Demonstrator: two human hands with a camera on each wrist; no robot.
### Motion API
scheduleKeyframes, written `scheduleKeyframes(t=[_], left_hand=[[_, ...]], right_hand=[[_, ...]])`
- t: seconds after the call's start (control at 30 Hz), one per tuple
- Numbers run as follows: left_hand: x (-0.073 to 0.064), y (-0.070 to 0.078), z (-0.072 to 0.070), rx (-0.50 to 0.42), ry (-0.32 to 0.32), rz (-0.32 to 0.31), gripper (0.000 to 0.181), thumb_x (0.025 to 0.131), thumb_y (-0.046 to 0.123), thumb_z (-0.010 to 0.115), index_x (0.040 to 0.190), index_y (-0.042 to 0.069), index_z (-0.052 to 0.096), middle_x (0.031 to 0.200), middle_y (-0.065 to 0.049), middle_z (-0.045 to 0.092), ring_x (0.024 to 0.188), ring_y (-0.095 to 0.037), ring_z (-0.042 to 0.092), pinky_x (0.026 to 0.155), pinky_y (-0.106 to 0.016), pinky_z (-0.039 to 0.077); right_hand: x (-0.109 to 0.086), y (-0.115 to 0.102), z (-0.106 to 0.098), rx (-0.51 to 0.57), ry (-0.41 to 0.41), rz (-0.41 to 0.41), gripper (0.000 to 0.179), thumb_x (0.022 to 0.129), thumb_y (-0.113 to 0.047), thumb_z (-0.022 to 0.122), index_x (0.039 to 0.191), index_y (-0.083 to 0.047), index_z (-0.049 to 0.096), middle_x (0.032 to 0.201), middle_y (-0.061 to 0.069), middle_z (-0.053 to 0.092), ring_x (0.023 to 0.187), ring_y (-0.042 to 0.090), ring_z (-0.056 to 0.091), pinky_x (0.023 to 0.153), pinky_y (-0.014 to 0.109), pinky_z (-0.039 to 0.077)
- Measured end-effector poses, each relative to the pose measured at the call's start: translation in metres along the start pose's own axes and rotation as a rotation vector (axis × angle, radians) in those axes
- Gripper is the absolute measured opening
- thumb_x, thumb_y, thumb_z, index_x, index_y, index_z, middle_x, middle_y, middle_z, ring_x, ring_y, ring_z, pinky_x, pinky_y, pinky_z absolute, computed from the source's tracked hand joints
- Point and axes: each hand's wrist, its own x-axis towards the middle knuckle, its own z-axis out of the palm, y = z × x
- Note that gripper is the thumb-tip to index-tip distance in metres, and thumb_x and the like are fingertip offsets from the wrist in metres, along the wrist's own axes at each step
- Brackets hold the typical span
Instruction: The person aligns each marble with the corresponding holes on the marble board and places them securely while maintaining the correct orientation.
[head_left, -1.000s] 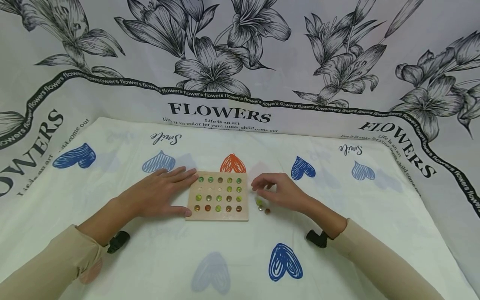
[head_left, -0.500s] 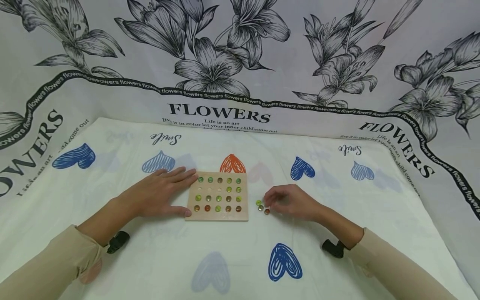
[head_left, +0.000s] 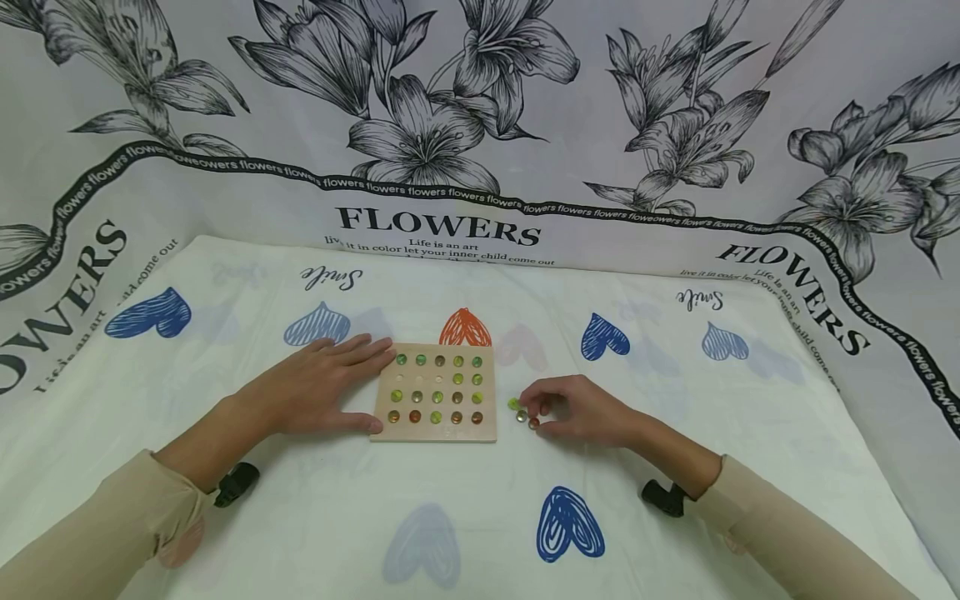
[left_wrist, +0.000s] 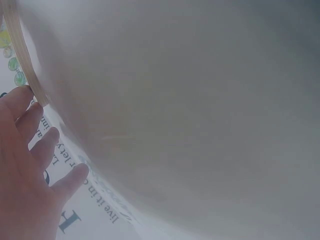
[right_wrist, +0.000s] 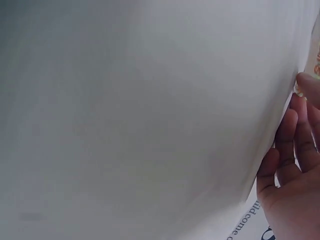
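In the head view, a flat wooden board (head_left: 435, 432) holds rows of glass marbles in shallow hollows; part of its second row from the far edge has bare hollows. My left hand (head_left: 315, 387) lies spread along the board's left side, fingertips and thumb touching its edge. Just right of the board, a green marble (head_left: 513, 403), a clear greyish marble (head_left: 521, 416) and a brown marble (head_left: 533, 423) lie together on the cloth. My right hand (head_left: 581, 410) is at them, its index finger and thumb bent and apart around the group. Its other fingers partly hide behind.
A white tablecloth (head_left: 300, 517) printed with hearts covers the table. Behind it hangs a floral cloth (head_left: 562, 150) with black lettering. A dark wrist camera (head_left: 237, 484) sits below the left wrist, another wrist camera (head_left: 663, 498) below the right.
My right hand first draws back from beside the board, toward me and rightward, then comes slightly left onto the loose marbles. The green marble shifts slightly left. My left hand stays still.
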Motion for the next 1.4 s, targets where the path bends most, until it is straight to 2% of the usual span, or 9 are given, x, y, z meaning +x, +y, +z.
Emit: scheduleKeyframes(t=[0.13, 0.47, 0.73, 1.03, 1.4], left_hand=[[-0.001, 0.0, 0.0, 0.0, 0.0, 0.0, 0.097, 0.084, 0.08, 0.049, 0.156, 0.016, 0.036, 0.16, -0.002, 0.034, 0.145, -0.034, 0.034, 0.108, -0.062, 0.035], [-0.001, -0.001, 0.001, 0.006, -0.001, 0.003, 0.097, 0.084, 0.081, 0.048, 0.156, 0.016, 0.036, 0.161, -0.002, 0.032, 0.145, -0.033, 0.033, 0.108, -0.062, 0.036], [0.0, -0.001, 0.001, 0.009, -0.006, 0.001, 0.098, 0.084, 0.081, 0.048, 0.156, 0.016, 0.035, 0.161, -0.002, 0.032, 0.145, -0.034, 0.033, 0.108, -0.063, 0.035], [0.001, 0.0, 0.0, 0.001, -0.013, -0.007, 0.098, 0.083, 0.081, 0.048, 0.156, 0.017, 0.035, 0.161, -0.002, 0.032, 0.145, -0.034, 0.033, 0.109, -0.063, 0.034], [0.0, 0.0, 0.001, -0.002, -0.001, -0.001, 0.098, 0.084, 0.081, 0.049, 0.156, 0.017, 0.035, 0.161, -0.002, 0.033, 0.145, -0.034, 0.033, 0.108, -0.063, 0.035]], right_hand=[[0.001, 0.0, 0.001, 0.014, 0.006, -0.032, 0.04, 0.085, -0.002, 0.077, 0.121, -0.013, 0.067, 0.095, -0.009, 0.069, 0.093, 0.013, 0.06, 0.089, 0.027, 0.051], [0.002, -0.001, -0.002, 0.006, 0.014, -0.008, 0.037, 0.087, 0.001, 0.073, 0.12, -0.015, 0.066, 0.095, -0.009, 0.069, 0.091, 0.013, 0.061, 0.084, 0.026, 0.052], [0.008, -0.005, -0.005, 0.001, 0.031, -0.03, 0.036, 0.089, 0.001, 0.071, 0.122, -0.013, 0.066, 0.1, -0.007, 0.068, 0.094, 0.012, 0.061, 0.088, 0.026, 0.053], [0.019, -0.011, -0.004, -0.027, 0.062, -0.061, 0.033, 0.091, 0.001, 0.067, 0.122, -0.011, 0.067, 0.103, -0.005, 0.068, 0.094, 0.012, 0.06, 0.086, 0.029, 0.054], [0.04, -0.024, -0.003, -0.035, 0.15, -0.081, 0.033, 0.091, 0.0, 0.068, 0.122, -0.008, 0.067, 0.103, 0.0, 0.07, 0.093, 0.013, 0.06, 0.084, 0.033, 0.053]])
